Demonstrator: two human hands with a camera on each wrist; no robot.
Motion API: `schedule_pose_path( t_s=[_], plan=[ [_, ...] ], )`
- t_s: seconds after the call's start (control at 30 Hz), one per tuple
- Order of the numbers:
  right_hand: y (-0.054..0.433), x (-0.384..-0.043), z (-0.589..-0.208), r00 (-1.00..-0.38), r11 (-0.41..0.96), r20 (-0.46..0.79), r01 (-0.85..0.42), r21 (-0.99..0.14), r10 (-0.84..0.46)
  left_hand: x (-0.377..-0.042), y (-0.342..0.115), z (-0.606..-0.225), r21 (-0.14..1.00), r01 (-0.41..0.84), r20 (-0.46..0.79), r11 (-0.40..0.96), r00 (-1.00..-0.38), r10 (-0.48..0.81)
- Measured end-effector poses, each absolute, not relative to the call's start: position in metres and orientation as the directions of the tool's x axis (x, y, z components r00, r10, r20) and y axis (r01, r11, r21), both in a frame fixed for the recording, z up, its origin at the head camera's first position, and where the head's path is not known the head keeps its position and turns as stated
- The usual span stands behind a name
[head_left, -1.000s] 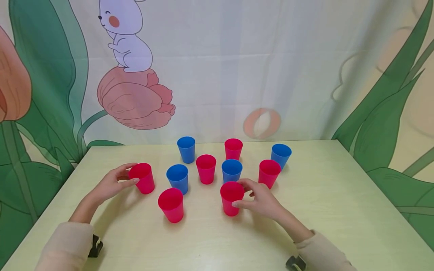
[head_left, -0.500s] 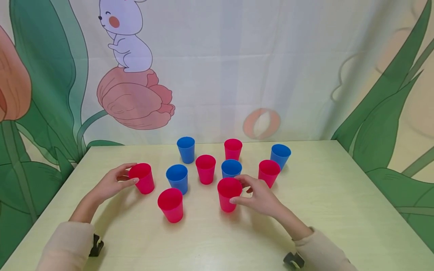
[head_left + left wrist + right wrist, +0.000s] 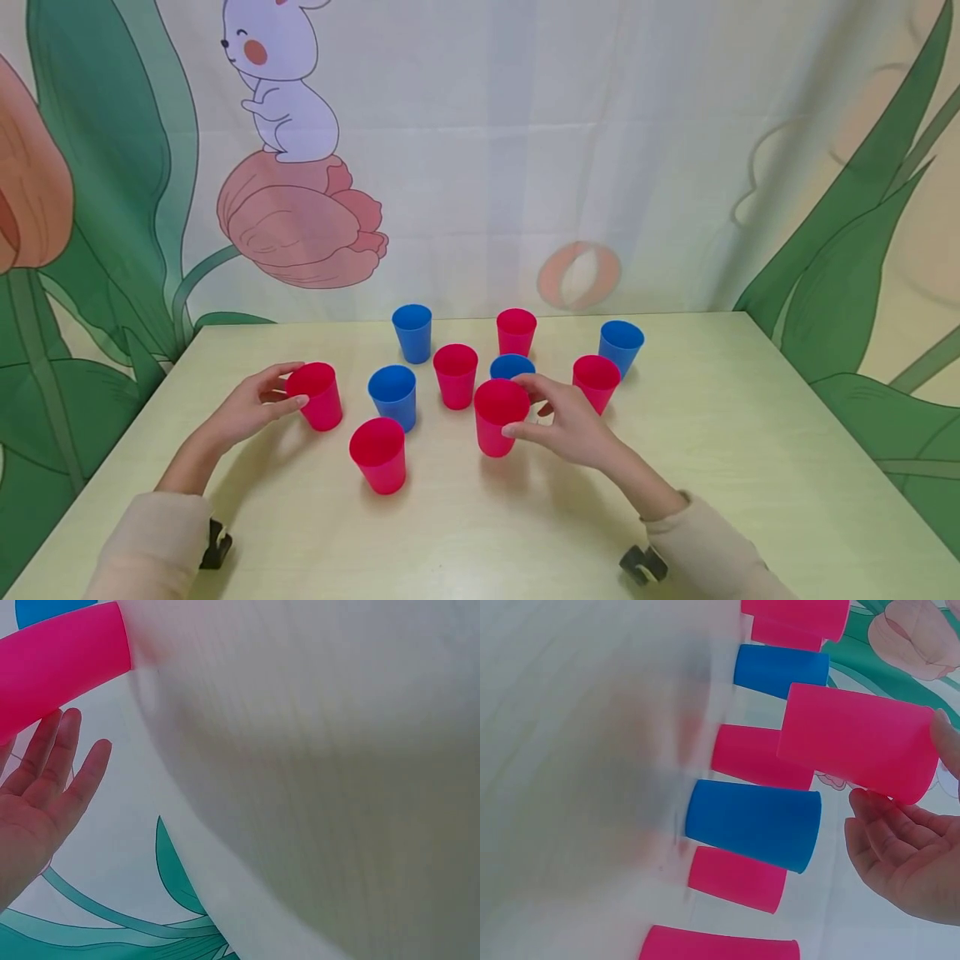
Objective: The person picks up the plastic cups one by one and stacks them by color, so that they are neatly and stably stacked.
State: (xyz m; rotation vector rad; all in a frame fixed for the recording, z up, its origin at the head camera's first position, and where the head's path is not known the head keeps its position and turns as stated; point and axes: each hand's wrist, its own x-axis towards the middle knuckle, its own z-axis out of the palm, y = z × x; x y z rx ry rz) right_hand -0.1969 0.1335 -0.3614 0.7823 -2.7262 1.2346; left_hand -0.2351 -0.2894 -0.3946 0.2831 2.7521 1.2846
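My right hand (image 3: pixel 570 421) pinches a red cup (image 3: pixel 497 425) near its rim, thumb on the near side and fingers behind. The cup is upright and raised off the table, its shadow below it, and it partly hides a blue cup (image 3: pixel 512 365). In the right wrist view that red cup (image 3: pixel 859 739) hangs clear of the surface. At the left, my left hand (image 3: pixel 251 404) holds another red cup (image 3: pixel 318 398) by its upper side, thumb and fingers around it. The left wrist view shows the fingertips (image 3: pixel 71 716) right at this cup (image 3: pixel 67 664).
Around them stand more upright cups: a red cup (image 3: pixel 378 457) in front, a blue cup (image 3: pixel 393 398), a red cup (image 3: pixel 456 379) in the middle, and several others behind. The pale wooden table (image 3: pixel 420 542) ends at a printed curtain (image 3: pixel 480 167).
My right hand has lifted its red cup off the table and moved it away from me and slightly left. The left hand and its cup have stayed in place.
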Motion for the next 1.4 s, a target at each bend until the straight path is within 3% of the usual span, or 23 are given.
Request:
schedule_pose_path(
  t_s=[1.4],
  plan=[
    [0.113,-0.211,-0.328,-0.827,0.472,0.299,-0.528,-0.706,-0.477,-0.235,-0.290,-0.392,0.784,0.129,-0.023,0.607,-0.971,0.237]
  ],
)
